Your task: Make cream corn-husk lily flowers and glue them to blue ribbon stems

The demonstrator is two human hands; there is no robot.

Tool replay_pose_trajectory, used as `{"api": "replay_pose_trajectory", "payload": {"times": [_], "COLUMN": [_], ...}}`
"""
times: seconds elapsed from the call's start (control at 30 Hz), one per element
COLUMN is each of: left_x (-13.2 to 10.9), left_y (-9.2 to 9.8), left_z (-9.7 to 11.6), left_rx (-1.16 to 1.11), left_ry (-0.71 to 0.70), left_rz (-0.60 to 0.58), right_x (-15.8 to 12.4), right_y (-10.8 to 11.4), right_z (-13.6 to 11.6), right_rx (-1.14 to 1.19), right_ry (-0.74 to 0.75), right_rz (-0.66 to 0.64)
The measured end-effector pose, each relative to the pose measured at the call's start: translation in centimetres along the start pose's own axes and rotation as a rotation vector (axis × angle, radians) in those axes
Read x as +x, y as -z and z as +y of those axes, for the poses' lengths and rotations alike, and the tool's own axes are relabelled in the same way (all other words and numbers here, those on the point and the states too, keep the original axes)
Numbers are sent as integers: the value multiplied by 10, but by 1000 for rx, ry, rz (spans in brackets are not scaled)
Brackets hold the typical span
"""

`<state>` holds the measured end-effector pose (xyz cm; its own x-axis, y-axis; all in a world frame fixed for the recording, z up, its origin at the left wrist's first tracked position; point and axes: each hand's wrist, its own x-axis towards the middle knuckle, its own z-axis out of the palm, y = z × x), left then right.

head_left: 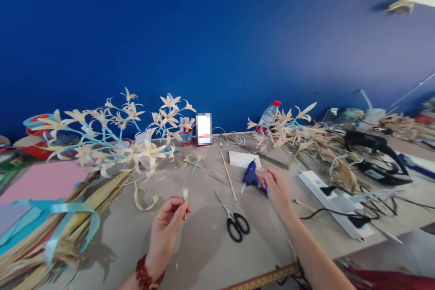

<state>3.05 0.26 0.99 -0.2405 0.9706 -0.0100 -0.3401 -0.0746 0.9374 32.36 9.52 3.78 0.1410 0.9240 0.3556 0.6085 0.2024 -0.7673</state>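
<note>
My left hand, with a dark red bead bracelet at the wrist, pinches a small pale strip with a fringed top upright between thumb and fingertips. To the right, my right hand has its fingers closed on the blue glue gun, whose nozzle points down and left over the table. Part of its handle is hidden by my fingers. Between the hands lie black-handled scissors, apart from both. A thin wooden stick and a white block are beside the gun.
Pale flowers on light blue stems stand at the back left, more flowers at the back right. Dried husks with ribbon lie left. On the right are a white power strip with black cords and a black iron.
</note>
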Motion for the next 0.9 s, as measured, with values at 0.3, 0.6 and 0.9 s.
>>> {"api": "replay_pose_trajectory", "payload": {"times": [0.3,0.6,0.9], "left_x": [4,4,2], "left_y": [-1,-2,-4], "left_z": [2,2,5], "left_rx": [0,-2,11], "left_ry": [-26,-18,-12], "left_rz": [11,-1,6], "right_x": [32,32,35], "right_y": [28,19,33], "right_z": [63,78,70], "right_rx": [-375,-633,-255], "right_ry": [-6,221,89], "right_rz": [27,-469,-372]}}
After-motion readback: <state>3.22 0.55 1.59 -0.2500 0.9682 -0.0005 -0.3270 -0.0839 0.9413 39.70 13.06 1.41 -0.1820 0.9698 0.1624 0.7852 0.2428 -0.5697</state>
